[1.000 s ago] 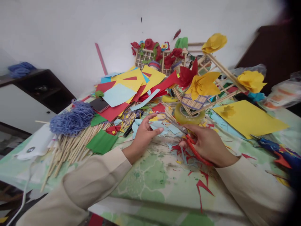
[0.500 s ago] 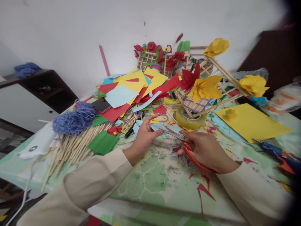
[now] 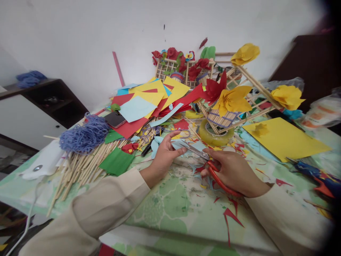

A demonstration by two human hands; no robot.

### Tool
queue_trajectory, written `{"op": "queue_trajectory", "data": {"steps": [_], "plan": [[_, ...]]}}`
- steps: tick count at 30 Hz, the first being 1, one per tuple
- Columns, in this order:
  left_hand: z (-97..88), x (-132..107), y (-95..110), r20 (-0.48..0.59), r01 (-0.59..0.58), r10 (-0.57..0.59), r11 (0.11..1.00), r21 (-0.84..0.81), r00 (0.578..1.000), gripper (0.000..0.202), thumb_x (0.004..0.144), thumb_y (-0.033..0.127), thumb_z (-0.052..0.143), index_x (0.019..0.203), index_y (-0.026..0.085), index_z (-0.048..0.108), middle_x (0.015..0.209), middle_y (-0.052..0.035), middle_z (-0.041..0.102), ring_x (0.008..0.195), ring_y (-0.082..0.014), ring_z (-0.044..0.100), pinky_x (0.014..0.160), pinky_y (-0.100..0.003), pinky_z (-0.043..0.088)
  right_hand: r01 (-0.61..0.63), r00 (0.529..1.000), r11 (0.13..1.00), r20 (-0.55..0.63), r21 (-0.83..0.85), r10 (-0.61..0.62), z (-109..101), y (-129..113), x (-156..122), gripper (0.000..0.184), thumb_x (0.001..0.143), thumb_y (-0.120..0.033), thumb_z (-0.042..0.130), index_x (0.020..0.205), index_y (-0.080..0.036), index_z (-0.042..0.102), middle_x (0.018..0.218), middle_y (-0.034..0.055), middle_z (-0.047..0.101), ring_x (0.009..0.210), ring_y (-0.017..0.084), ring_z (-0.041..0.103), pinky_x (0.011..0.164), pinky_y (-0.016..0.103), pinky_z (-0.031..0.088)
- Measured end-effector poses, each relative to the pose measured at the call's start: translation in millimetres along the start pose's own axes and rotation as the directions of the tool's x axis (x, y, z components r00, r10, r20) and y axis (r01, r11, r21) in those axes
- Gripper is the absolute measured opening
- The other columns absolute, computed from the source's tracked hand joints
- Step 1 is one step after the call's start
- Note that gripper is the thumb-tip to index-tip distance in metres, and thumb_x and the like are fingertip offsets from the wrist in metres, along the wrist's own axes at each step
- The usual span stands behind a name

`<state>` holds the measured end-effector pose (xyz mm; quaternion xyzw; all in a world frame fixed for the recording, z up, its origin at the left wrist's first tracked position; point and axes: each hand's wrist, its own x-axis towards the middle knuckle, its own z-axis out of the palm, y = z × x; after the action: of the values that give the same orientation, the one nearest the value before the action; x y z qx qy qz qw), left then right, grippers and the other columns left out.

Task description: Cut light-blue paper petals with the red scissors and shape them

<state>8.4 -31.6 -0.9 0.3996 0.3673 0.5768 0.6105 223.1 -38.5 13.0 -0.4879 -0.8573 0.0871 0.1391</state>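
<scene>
A Close Cut, by the Look of It

The person's left hand (image 3: 163,156) has its thumb and fingers closed around a light-blue paper piece (image 3: 177,144), pinching it in front of the body, with the index finger stretched along the far side. The right hand (image 3: 234,172) is wrapped around the red-handled scissors (image 3: 199,152), whose blades point left and lie against the paper near the left thumb. Whether the edges are biting into it is too small to tell.

The step in hand appears to be trimming the paper to shape. The next move would call for a steady pinch, blades kept along the edge, and the left thumb kept clear of the tips.

Beneath and just beside the hands, red and blue scraps (image 3: 205,170) litter the patterned tablecloth (image 3: 165,206). Light-blue petals (image 3: 154,147) lie just past the left wrist, next to a black marker (image 3: 146,149). Beyond the scissors sits a tape roll (image 3: 204,133), near a stick frame (image 3: 259,85) bearing yellow flowers.

Farther out, a yellow sheet (image 3: 285,137) rests to the right; to the left are wooden sticks (image 3: 77,170) topped by purple-blue yarn (image 3: 84,135), with stacked coloured paper (image 3: 138,108) behind.
</scene>
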Motion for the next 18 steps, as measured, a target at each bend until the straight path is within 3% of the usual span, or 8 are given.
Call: {"op": "queue_trajectory", "data": {"steps": [12, 18], "plan": [[-0.6, 0.4, -0.2, -0.004, 0.012, -0.012, 1.000, -0.016, 1.000, 0.071, 0.062, 0.014, 0.078, 0.126, 0.021, 0.047, 0.095, -0.0024, 0.068, 0.080, -0.0143, 0.063, 0.077, -0.028, 0.048, 0.009, 1.000, 1.000, -0.006, 0.010, -0.009, -1.0, -1.3, -1.4, 0.041, 0.081, -0.039, 0.055, 0.118, -0.024, 0.063, 0.067, 0.0035, 0.071, 0.063, 0.019, 0.064, 0.054, 0.025, 0.036], [0.0, -0.3, 2.0, 0.002, 0.020, -0.020, 1.000, -0.013, 1.000, 0.073, 0.062, 0.016, 0.078, 0.127, 0.021, 0.045, 0.092, -0.0014, 0.069, 0.076, -0.0130, 0.063, 0.073, -0.027, 0.049, -0.015, 1.000, 1.000, -0.013, -0.004, 0.015, -1.7, -2.0, -1.6, 0.042, 0.080, -0.043, 0.057, 0.117, -0.024, 0.065, 0.068, 0.0039, 0.072, 0.061, 0.020, 0.064, 0.054, 0.026, 0.037]]}}
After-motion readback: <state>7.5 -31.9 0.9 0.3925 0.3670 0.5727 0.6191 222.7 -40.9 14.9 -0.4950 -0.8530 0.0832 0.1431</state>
